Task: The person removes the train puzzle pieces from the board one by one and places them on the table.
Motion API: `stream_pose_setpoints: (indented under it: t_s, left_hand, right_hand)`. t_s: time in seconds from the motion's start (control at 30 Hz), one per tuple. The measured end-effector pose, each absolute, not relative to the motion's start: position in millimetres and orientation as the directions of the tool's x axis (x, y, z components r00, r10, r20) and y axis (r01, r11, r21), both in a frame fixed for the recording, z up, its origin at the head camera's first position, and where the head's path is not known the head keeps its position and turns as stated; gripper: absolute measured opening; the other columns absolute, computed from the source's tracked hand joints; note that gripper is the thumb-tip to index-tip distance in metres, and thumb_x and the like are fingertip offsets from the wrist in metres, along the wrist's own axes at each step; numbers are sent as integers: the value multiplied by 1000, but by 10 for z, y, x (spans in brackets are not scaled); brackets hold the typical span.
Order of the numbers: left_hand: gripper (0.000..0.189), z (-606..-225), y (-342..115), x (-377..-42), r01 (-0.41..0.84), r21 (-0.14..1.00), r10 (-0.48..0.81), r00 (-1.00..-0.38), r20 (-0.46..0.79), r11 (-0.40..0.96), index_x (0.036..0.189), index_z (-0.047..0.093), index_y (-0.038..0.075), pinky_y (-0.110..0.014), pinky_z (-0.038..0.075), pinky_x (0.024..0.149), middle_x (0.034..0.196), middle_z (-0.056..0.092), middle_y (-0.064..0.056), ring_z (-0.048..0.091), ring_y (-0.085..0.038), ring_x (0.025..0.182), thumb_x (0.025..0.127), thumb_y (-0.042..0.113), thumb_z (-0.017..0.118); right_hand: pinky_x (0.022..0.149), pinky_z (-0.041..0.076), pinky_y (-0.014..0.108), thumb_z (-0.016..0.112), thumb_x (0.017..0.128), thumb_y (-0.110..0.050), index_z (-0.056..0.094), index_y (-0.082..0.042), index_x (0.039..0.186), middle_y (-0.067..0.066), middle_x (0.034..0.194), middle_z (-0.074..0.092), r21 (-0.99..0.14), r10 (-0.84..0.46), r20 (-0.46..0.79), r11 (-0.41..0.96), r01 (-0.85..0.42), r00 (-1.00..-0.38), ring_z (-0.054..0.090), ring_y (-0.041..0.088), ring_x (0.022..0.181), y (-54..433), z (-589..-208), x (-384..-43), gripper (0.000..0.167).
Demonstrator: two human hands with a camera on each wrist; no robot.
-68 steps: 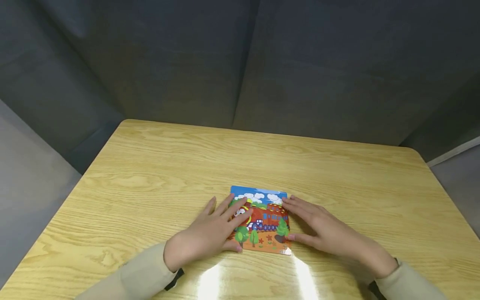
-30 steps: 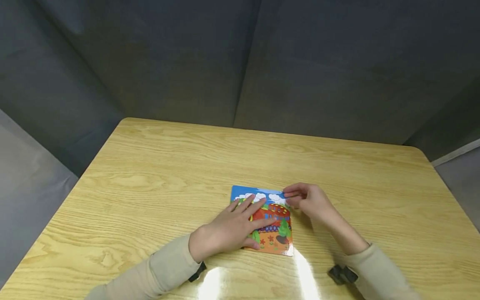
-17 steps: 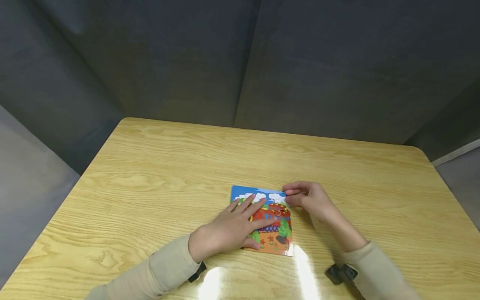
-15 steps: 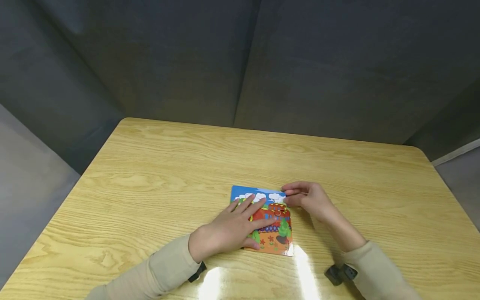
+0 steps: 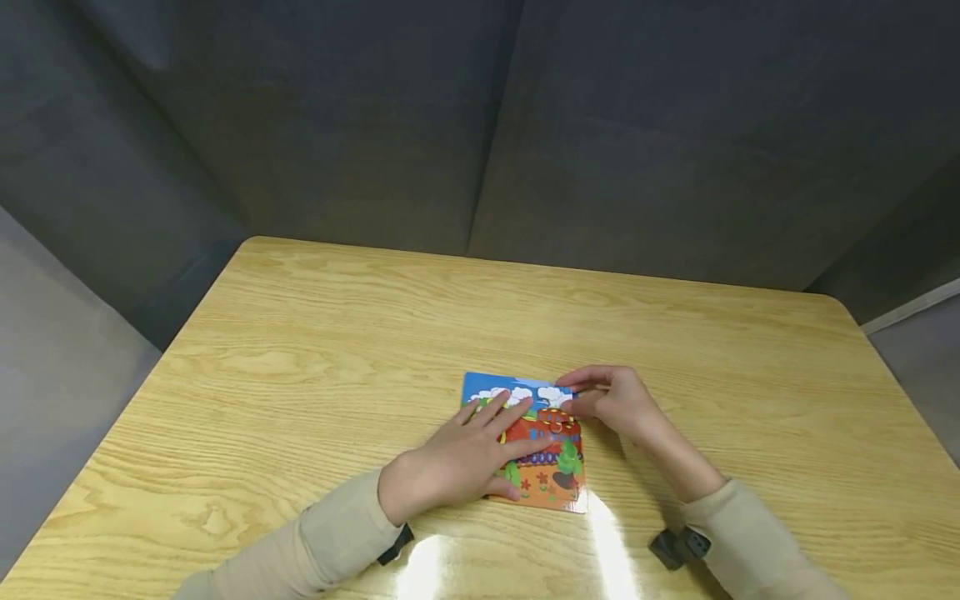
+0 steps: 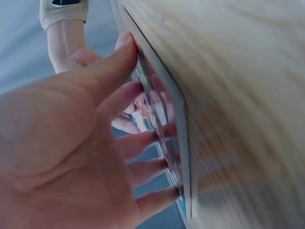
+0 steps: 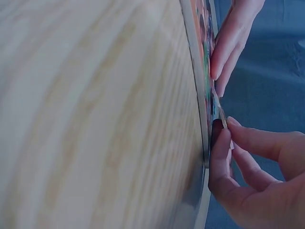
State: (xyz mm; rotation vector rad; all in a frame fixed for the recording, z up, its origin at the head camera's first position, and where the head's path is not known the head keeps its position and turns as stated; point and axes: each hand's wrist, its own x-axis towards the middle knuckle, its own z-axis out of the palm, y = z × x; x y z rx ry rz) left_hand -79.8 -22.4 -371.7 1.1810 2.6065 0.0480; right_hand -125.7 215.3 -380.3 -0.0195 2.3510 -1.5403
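Observation:
A square picture jigsaw puzzle (image 5: 543, 495), with blue sky, clouds, a red train and trees, lies on the table. My left hand (image 5: 453, 460) rests on its left and middle part with fingers spread, covering much of the picture; the left wrist view has the fingertips (image 6: 172, 192) touching the surface. At the upper right corner, my right hand (image 5: 626, 408) pinches a thin puzzle piece (image 7: 220, 110) between thumb and fingers. In the right wrist view this piece stands tilted up from the board (image 7: 194, 52). The fingers partly hide it.
The wooden table (image 5: 337, 333) has glossy light reflections near its front edge. A dark curtain (image 5: 375, 125) hangs behind it. Black wrist-worn devices (image 5: 678, 547) sit under the sleeves.
My left hand has slid right across the puzzle and stayed there. My right hand has gone from the right edge to the upper right corner, pinched a piece, and lately shifted slightly left.

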Motion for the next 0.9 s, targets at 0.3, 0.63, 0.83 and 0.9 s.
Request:
stream_pose_setpoints:
  t_s: [0.3,0.63,0.83,0.9]
  left_hand:
    - [68,-3713,-232,-795,728,160,742,-625,-242,666,155,26,40,-51,23,115,164,8,-6,11,-31,148,93,57,51]
    - [68,-3706,-231,-796,724,163,737,-625,-256,671,155,25,40,-51,23,115,164,6,-5,9,-30,149,93,56,50]
    - [68,-3708,-232,-794,728,150,738,-626,-253,669,155,25,39,-51,23,115,164,6,-5,9,-30,149,93,55,50]
    - [68,-3706,-231,-792,727,153,737,-626,-255,669,155,26,39,-50,23,115,164,6,-5,9,-30,149,93,56,50]
  right_hand:
    - [66,57,31,71,87,-1,67,5,114,16,102,66,-882,-173,-266,440,167,-948,66,16,76,2285,-3761,-1230,28]
    - [57,51,29,72,88,-4,66,4,117,16,110,62,-842,-132,-254,517,153,-958,60,14,70,2773,-3783,-1167,31]
    - [58,51,30,74,88,-14,63,5,121,10,111,63,-823,-109,-275,541,175,-955,60,13,76,3117,-3764,-1120,40]
    - [56,49,29,75,88,-15,62,6,122,8,106,64,-818,-103,-282,545,183,-954,59,14,72,3238,-3754,-1114,42]
